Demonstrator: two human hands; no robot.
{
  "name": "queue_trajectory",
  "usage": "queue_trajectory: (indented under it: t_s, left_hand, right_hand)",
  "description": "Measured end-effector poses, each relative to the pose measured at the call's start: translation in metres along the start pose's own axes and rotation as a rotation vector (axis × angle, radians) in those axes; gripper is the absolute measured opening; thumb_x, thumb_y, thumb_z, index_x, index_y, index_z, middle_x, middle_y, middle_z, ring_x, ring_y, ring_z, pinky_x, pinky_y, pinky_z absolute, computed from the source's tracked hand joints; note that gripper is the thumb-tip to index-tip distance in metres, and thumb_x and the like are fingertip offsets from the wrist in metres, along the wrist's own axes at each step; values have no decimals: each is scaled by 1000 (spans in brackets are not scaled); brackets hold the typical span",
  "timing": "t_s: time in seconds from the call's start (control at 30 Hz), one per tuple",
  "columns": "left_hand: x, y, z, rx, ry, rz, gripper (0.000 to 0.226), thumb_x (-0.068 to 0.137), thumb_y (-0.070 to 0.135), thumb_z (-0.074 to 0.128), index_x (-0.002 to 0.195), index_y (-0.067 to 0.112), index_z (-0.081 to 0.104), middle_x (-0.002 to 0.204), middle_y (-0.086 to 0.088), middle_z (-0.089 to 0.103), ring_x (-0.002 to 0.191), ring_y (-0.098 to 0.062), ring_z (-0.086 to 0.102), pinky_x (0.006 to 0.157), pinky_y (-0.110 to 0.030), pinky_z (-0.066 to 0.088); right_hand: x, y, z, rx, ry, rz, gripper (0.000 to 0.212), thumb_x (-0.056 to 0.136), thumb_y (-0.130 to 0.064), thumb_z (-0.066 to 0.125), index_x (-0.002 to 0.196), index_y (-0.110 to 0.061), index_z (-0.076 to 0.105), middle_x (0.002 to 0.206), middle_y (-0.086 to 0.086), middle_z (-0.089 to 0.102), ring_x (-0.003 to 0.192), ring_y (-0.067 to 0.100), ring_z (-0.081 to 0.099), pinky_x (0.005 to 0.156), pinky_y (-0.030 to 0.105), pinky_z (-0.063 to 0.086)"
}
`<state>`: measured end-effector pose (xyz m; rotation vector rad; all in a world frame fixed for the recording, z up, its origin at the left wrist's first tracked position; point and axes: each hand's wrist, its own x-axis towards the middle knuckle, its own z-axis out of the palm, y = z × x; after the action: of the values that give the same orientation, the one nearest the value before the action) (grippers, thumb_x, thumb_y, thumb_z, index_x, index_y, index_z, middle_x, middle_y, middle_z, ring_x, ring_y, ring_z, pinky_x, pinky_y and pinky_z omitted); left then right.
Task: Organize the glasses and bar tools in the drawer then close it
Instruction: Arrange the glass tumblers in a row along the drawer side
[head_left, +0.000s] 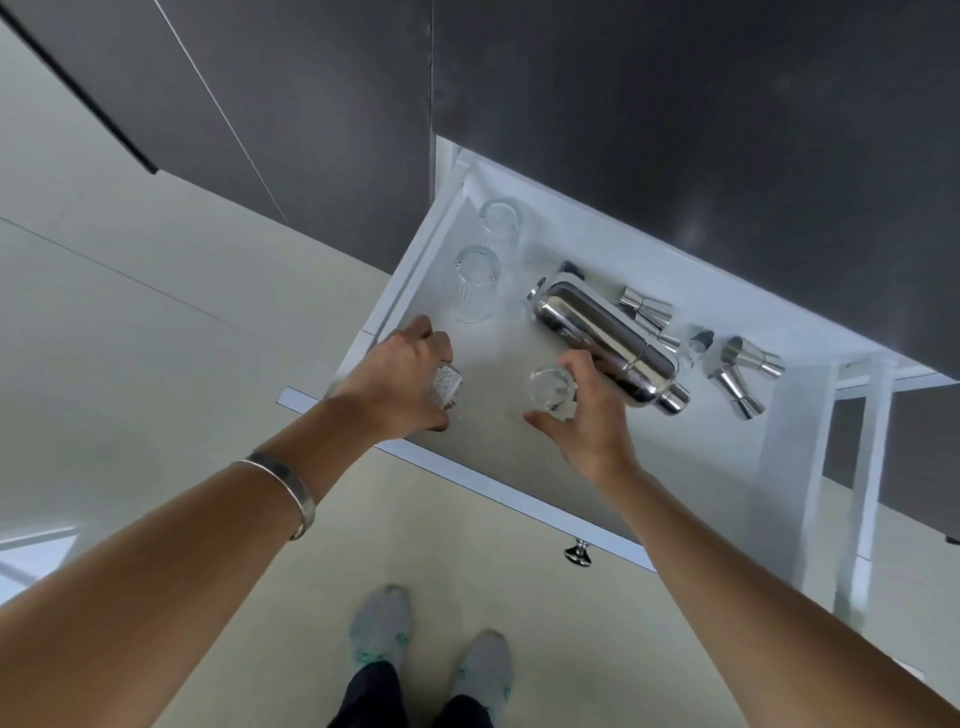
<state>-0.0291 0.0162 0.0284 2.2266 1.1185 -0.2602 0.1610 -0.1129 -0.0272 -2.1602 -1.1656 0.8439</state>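
A white drawer (519, 499) stands pulled out below a dark cabinet. My left hand (402, 379) is shut on a clear glass with a paper label (445, 391), near the drawer's left front corner. My right hand (582, 415) curls around another clear glass (551, 389) standing in the drawer's middle front. Two ribbed glasses (475, 283) (500, 221) stand in a row along the left wall. A steel cocktail shaker (608, 343) lies on its side beside my right hand. Steel jiggers (647, 306) (740, 366) lie behind and right of it.
The drawer front carries a metal knob (577, 552) on its outer face. Dark cabinet fronts (675, 130) rise above the drawer. A pale floor (156, 338) spreads to the left, and my feet in grey socks (431, 644) stand just before the drawer.
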Motion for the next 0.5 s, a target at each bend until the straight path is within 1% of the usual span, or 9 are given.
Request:
queue_trajectory:
  t_s: [0.07, 0.13, 0.2, 0.3, 0.4, 0.5]
  left_hand:
    - [4, -6, 0, 0, -3, 2, 61, 56, 18, 82, 112, 15, 59, 108, -4, 48, 94, -24, 54, 69, -28, 44]
    - [8, -11, 0, 17, -23, 4, 62, 58, 16, 83, 115, 15, 58, 111, -5, 49, 100, -25, 54, 73, -29, 47]
    - [10, -13, -1, 25, -44, 16, 63, 60, 15, 84, 118, 15, 59, 113, -6, 50, 103, -26, 54, 78, -32, 50]
    - [12, -16, -5, 72, -86, 41, 66, 62, 22, 86, 122, 16, 59, 117, -5, 53, 104, -26, 58, 86, -36, 52]
    - [12, -19, -7, 217, -117, 79, 63, 71, 30, 80, 128, 19, 56, 122, -1, 56, 113, -22, 54, 91, -37, 51]
    - [13, -21, -7, 421, -73, 137, 58, 74, 41, 75, 126, 24, 56, 121, 5, 58, 117, -18, 47, 89, -32, 52]
  right_hand:
    - [11, -10, 13, 8, 0, -6, 56, 63, -25, 85, 105, -21, 49, 92, -5, 61, 86, 21, 58, 81, 39, 52]
    - [21, -17, 24, 57, -4, -11, 56, 63, -32, 84, 107, -25, 50, 97, -2, 65, 90, 23, 60, 83, 43, 53]
    - [27, -23, 31, 134, 12, 9, 56, 67, -37, 83, 113, -26, 52, 107, -3, 66, 98, 20, 62, 87, 40, 55]
    - [30, -32, 40, 263, 64, 61, 51, 72, -32, 80, 118, -24, 60, 114, 0, 67, 105, 14, 63, 93, 37, 55]
    - [35, -40, 47, 344, 64, 136, 55, 73, -31, 80, 123, -21, 61, 118, 3, 68, 105, 16, 66, 97, 34, 53]
    - [45, -50, 55, 372, 30, 179, 61, 72, -37, 80, 126, -21, 59, 122, 5, 67, 108, 20, 67, 99, 38, 51]
